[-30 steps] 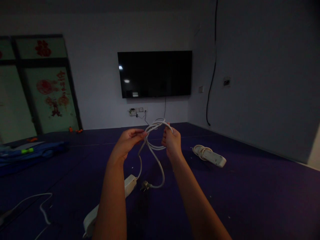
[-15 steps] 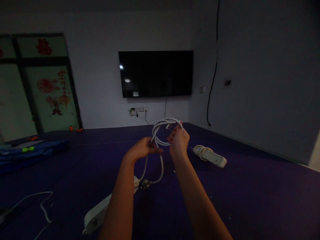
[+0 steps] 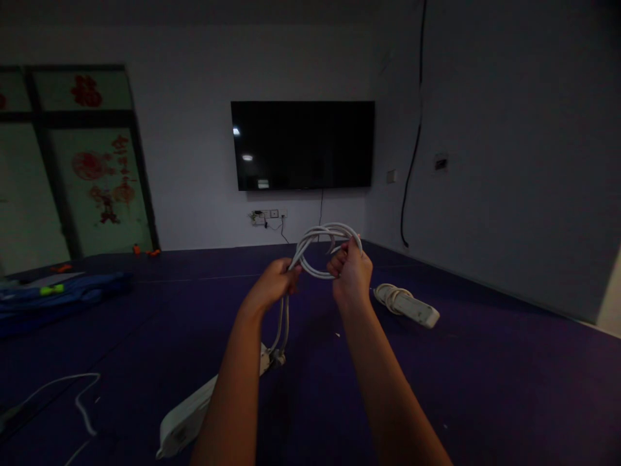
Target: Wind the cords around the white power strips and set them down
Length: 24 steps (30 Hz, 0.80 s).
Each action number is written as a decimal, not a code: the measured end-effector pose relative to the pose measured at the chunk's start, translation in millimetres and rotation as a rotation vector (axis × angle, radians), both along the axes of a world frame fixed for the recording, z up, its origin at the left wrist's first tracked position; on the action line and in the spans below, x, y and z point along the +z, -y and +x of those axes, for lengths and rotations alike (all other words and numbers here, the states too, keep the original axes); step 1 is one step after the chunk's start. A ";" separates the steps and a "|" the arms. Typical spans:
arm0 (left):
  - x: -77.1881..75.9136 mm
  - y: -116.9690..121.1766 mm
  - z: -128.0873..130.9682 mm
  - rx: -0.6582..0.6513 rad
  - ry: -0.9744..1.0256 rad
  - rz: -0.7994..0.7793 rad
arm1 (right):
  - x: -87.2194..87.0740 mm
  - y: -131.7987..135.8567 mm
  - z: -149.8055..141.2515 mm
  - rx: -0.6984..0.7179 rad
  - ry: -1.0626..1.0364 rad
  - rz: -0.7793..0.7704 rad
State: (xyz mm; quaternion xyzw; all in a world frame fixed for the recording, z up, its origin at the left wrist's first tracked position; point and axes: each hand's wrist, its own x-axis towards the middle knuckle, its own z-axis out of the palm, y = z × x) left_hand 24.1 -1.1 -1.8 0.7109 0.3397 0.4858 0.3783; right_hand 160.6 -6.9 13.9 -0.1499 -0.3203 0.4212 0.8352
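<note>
A white power cord [image 3: 317, 232] is gathered into loops held up between both hands. My left hand [image 3: 272, 285] is closed around the left side of the loops, and two strands hang below it. My right hand [image 3: 353, 268] grips the coil's right side in a closed fist. Below the left hand, the cord runs down to a white power strip [image 3: 189, 411] lying on the purple floor, partly hidden by my left forearm. Its plug [image 3: 279, 357] dangles beside the strip's far end.
To the right lies a second power strip [image 3: 412, 307] with its cord wound around one end. A loose white cable [image 3: 83, 408] lies at lower left. Blue fabric [image 3: 92, 288] is at far left, and a television [image 3: 303, 145] hangs on the wall ahead.
My left hand has closed around the loops; its thumb and fingers were apart before. The plug strand has swung left, close to the other strand. My right hand has shifted slightly right.
</note>
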 end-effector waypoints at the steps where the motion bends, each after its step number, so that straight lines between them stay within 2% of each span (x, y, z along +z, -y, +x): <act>1: 1.0 0.1 -0.4 0.029 0.007 0.001 | 0.0 -0.6 1.1 0.009 -0.003 -0.001; 8: 7.6 7.6 -4.5 0.217 0.055 0.064 | -1.1 -5.6 10.5 0.160 0.053 -0.079; 10: 9.7 10.0 -5.3 0.310 0.078 0.117 | -3.1 -7.5 11.4 0.146 0.116 -0.080; 12: 11.8 11.8 -6.0 0.415 0.087 0.171 | -6.4 -10.3 11.5 0.033 0.196 -0.079; 15: 13.7 12.7 -8.0 0.517 0.132 0.216 | -12.6 -16.9 11.5 -0.278 0.394 -0.072; 17: 14.1 12.5 -10.4 0.539 0.177 0.227 | -16.2 -21.7 11.7 -0.481 0.562 -0.034; 20: 14.6 11.6 -15.0 0.542 0.216 0.238 | -19.1 -25.7 11.4 -0.712 0.745 0.023; 22: 15.6 11.4 -17.8 0.556 0.224 0.246 | -19.4 -24.9 10.4 -0.840 0.786 0.036; 24: 16.8 11.6 -19.6 0.575 0.237 0.244 | -19.2 -22.5 8.8 -0.852 0.801 0.056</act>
